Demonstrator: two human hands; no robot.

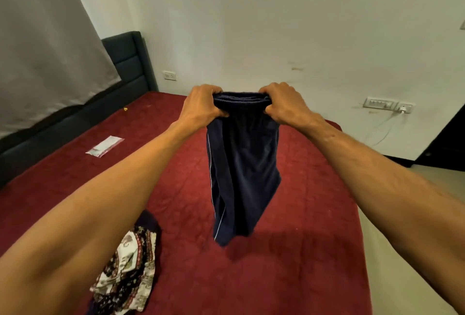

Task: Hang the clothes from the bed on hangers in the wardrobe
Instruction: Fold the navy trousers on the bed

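Likely trouble: limp navy shorts (242,171) sliding off a hanger, through an uneven fold.
Room: white wall (251,25), grey curtain (50,38) at left; no wardrobe or hanger in view.
Surface: bed (302,252) under a maroon cover, dark headboard (128,63) behind.
Shorts: hanging clear above the bed; patterned garment (128,272) lying near the front edge.
Hands: 2, left hand (201,106) and right hand (284,103), clenched on the waistband ends.
Small things: plastic packet (105,145); yellow speck (125,108), perhaps a wrapper.
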